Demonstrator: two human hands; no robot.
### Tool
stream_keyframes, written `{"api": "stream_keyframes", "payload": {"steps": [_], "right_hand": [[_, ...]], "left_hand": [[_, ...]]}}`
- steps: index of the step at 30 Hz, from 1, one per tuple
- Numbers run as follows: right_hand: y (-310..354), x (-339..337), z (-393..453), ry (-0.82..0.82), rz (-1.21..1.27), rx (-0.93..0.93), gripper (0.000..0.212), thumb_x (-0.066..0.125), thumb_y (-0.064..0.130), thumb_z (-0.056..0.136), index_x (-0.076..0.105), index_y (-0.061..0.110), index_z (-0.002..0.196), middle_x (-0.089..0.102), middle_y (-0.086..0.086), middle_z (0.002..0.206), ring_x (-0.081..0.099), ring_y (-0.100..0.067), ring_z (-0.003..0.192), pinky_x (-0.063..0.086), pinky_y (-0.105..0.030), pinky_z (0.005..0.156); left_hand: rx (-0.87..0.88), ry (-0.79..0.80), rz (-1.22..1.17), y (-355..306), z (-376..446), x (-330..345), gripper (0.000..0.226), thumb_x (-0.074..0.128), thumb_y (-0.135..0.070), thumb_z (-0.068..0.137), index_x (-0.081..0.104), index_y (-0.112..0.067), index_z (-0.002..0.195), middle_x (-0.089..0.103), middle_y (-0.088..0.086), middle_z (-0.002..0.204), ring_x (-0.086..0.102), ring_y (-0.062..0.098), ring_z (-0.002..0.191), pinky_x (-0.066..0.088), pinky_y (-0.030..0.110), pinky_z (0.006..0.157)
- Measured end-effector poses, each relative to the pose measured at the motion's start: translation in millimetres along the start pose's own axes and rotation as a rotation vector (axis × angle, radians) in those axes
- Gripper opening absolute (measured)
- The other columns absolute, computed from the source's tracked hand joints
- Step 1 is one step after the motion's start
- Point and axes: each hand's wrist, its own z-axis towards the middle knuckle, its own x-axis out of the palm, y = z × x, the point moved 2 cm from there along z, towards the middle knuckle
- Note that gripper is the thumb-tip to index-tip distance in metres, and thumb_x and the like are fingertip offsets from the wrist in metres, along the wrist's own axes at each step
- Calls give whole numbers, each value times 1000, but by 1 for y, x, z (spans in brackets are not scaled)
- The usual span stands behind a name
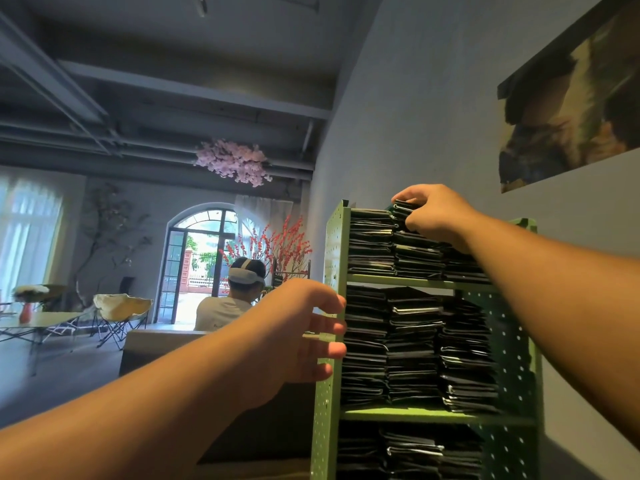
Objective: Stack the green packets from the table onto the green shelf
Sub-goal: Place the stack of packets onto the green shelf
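- Placing step was in hand: shelf (334, 244) stood against the wall, three tiers visible, all packed with dark packet piles side by side; looked like late in the task by my read.
- Top-tier stacks (372, 244) sat lower at the left, higher in the middle; room above them was open, no lid on the shelf.
- Right hand (433, 216) was up at the top tier, fingers curled over and thumb under a small bundle of packets (403, 209), gripping it; bundle was touching the top of the middle stack.
- Left hand (298, 330) hung beside the shelf's left upright at middle-tier height, fingers loosely spread, holding nothing; fingertips were just at the upright, contact unclear.
- Table wasn't identifiable in view, so remaining packets couldn't be counted.
- Next move, as I judged: square the bundle on the stack, release, avoid nudging the tall pile sideways, since those piles looked uneven and slippery.
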Motion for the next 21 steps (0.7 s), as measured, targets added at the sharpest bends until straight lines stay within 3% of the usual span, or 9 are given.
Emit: {"api": "stream_keyframes", "payload": {"steps": [4,7,10,13,18,21], "right_hand": [[-1,-2,-5,0,24,5,72,52,-7,85,52,33,145,50,-8,150,61,-24,110,55,-33,80],[-4,-5,-9,-40,47,1,78,51,-6,85,45,38,149,44,-6,154,63,-27,111,52,-28,66],[-2,-14,-16,-101,3,-13,76,51,-2,84,45,39,148,46,-6,153,62,-28,115,54,-31,73],[9,-21,-29,-171,-91,-72,69,53,3,84,48,35,146,49,-5,147,59,-23,105,47,-27,73],[41,-15,-66,-215,-115,-217,59,57,8,87,51,26,143,51,-5,142,49,-17,109,40,-28,89],[58,-3,-96,-221,-95,-259,54,57,6,88,53,23,140,52,-5,142,52,-21,120,41,-26,92]], "left_hand": [[14,6,5,-1,-1,1,32,60,-17,87,69,-12,118,66,11,102,65,26,80,52,36,71],[17,1,26,0,0,0,30,61,-20,87,69,-14,116,70,12,107,68,26,83,55,37,71],[27,-12,19,0,-1,2,33,61,-20,88,67,-13,119,68,12,110,68,26,84,55,37,71],[35,-17,-2,0,-7,2,34,60,-20,88,64,-12,121,67,12,109,68,26,83,54,35,69],[50,-54,-18,-2,-29,-6,27,57,-19,93,62,-12,118,66,13,118,74,29,81,56,40,74],[32,-127,-52,4,-45,-19,33,60,-17,91,59,-10,123,63,14,115,75,31,73,59,40,68]]}}
